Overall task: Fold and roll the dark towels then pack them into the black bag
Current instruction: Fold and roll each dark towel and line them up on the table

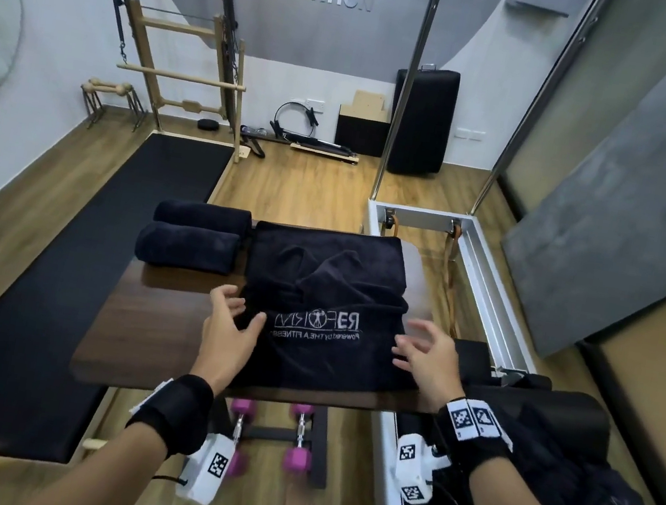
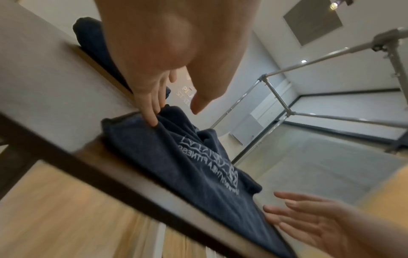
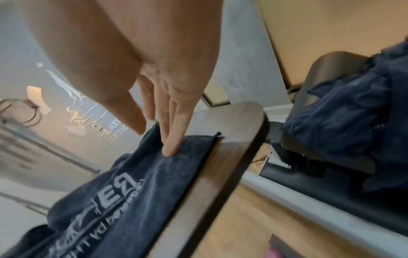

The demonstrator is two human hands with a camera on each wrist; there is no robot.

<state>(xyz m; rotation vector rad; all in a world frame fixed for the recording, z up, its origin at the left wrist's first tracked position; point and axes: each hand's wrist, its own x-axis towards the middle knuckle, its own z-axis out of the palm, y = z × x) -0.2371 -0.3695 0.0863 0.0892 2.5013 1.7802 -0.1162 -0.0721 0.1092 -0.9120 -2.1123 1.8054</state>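
The black bag is not clearly showing, the far right corner of the tabletop is lying hidden under the dark towel, and the towel's far half is bunching into folds hard to read, while more dark cloth off the right edge is running out of frame. The towel, navy-black with white printed lettering showing reversed, is lying across the middle of the tabletop from near edge to far edge, with two rolled towels sitting side by side at the far left corner. The left hand and right hand are both spreading loosely, straight fingertips touching the towel's side edges, gripping nothing.
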